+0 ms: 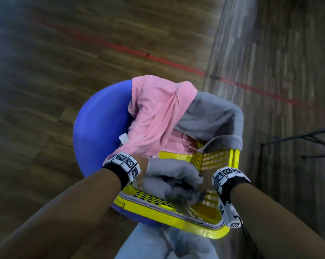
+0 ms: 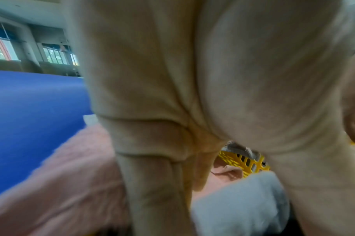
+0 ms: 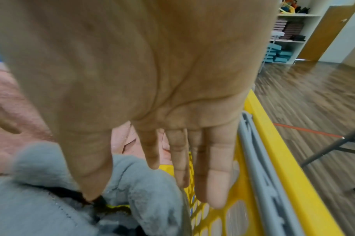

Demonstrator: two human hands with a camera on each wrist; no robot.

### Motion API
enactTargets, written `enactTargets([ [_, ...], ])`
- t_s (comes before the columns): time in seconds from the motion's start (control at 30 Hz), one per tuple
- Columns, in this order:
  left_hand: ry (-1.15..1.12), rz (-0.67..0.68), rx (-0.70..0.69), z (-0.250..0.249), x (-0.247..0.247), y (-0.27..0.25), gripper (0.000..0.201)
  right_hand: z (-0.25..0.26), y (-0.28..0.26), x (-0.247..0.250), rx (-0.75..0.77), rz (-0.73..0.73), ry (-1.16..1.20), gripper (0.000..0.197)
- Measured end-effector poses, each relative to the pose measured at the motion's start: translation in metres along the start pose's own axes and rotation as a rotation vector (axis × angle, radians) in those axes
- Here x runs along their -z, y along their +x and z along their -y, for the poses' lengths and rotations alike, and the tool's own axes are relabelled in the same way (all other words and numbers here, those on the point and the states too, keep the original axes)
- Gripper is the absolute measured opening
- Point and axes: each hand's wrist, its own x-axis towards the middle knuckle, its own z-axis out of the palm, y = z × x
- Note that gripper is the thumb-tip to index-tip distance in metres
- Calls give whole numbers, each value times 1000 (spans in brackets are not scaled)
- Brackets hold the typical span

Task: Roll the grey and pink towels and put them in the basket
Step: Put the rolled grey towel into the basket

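The right hand (image 3: 152, 89), fingers straight, and the left hand (image 2: 192, 95), its grasp hidden, flank a rolled grey towel (image 1: 173, 176) inside the yellow basket (image 1: 169, 219), with the pink towel (image 1: 156, 116) draped over the far rim.

The basket (image 1: 169, 219) is glossy yellow plastic, perforated; the pink towel (image 1: 156, 116) and grey towel (image 1: 210, 116) are soft, fuzzy matt cloth — the blue stool (image 1: 98, 128) looks smooth plastic, the floor (image 1: 64, 53) wood-grained.
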Motion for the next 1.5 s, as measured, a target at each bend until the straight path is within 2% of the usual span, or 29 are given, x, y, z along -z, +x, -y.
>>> enactTargets([
  [0.1,51,25,-54,-1,14,25,69,0,8,3,-30,-34,79,69],
  [0.23,74,-120,-110,-8,13,61,69,7,20,15,-56,-62,172,76],
  [0.3,81,-158,-131,-11,6,78,76,13,30,17,-59,-88,211,83],
  [0.37,117,-185,-141,-13,-2,96,85,20,44,15,-75,-95,262,80],
  [0.43,149,-197,-157,-16,-11,110,94,24,60,7,-98,-115,306,68],
  [0.53,156,-114,-97,-21,-27,126,99,30,76,-9,-67,-115,329,53],
  [0.6,152,-1,-46,-22,-39,135,85,31,83,-19,-40,-67,315,48],
  [0.67,139,133,-58,-23,-47,141,72,32,85,-24,-26,-5,310,47],
  [0.73,110,143,-90,-25,-48,141,73,31,85,-24,-19,27,327,48],
  [0.8,27,83,-103,-28,-41,140,82,29,81,-15,-30,40,344,50],
  [0.9,32,-6,-100,-32,-19,134,73,18,73,10,-30,-55,379,42],
  [0.97,13,-129,-119,-37,3,130,62,9,67,30,-36,-290,344,34],
  [1.03,-64,-272,-175,-45,30,126,57,1,62,52,-37,-538,176,41],
  [1.1,-182,-409,-229,-54,57,125,53,-6,55,71,-62,-678,-35,41],
  [1.17,-184,-578,-278,-64,82,127,51,-16,51,83,-95,-644,-156,40],
  [1.27,27,-807,-236,-74,115,130,52,-42,47,94,-172,-423,-281,50],
  [1.3,73,-846,-210,-75,124,130,55,-50,45,97,-183,-393,-304,52],
  [1.37,143,-882,-154,-74,139,130,60,-59,37,104,-161,-435,-308,46],
  [1.43,197,-880,-107,-68,144,130,61,-62,31,110,-128,-523,-150,39],
  [1.5,234,-853,-80,-63,144,129,63,-64,20,122,-102,-613,220,34],
])
